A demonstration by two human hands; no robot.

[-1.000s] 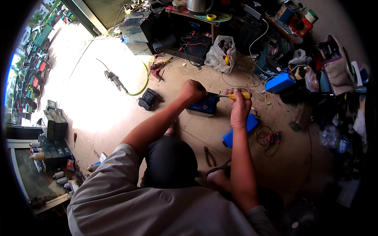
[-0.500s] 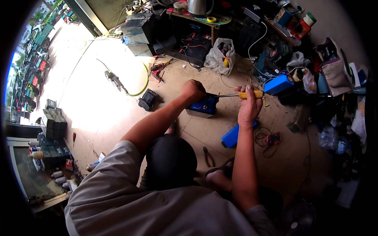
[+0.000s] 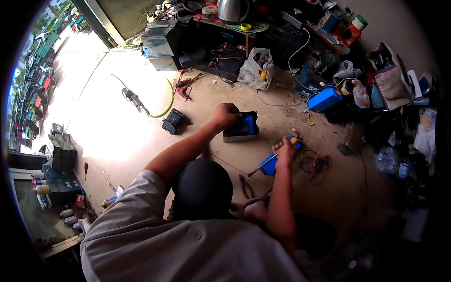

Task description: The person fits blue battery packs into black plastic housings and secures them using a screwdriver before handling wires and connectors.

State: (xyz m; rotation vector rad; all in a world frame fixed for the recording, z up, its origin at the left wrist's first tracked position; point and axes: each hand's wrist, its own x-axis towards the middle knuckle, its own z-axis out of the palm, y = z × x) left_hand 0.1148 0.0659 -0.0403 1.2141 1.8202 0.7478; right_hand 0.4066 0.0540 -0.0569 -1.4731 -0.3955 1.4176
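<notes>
My left hand (image 3: 226, 115) is closed over the left rim of an open-topped battery case (image 3: 241, 136), black above and greyish below, which stands on the floor. Something blue with a bit of orange wire shows inside the case. My right hand (image 3: 284, 151) is wrapped round a screwdriver (image 3: 263, 164) with a yellow handle. Its shaft slants down to the left, its tip apart from the case. Beneath the screwdriver and right hand lies a blue wrapped battery pack (image 3: 269, 167), partly covered by them. Pliers (image 3: 246, 186) rest on the floor nearby.
Right of my right hand lies a red multimeter (image 3: 321, 162) with coiled leads. Another blue pack (image 3: 325, 99) sits farther back, near a white plastic bag (image 3: 256, 68). A black part (image 3: 174, 121) is on the floor left of the case. A cluttered bench (image 3: 225, 26) stands behind.
My right hand has come down and nearer with the screwdriver, whose tip has left the case and now points down to the left. My left hand stays at the case rim.
</notes>
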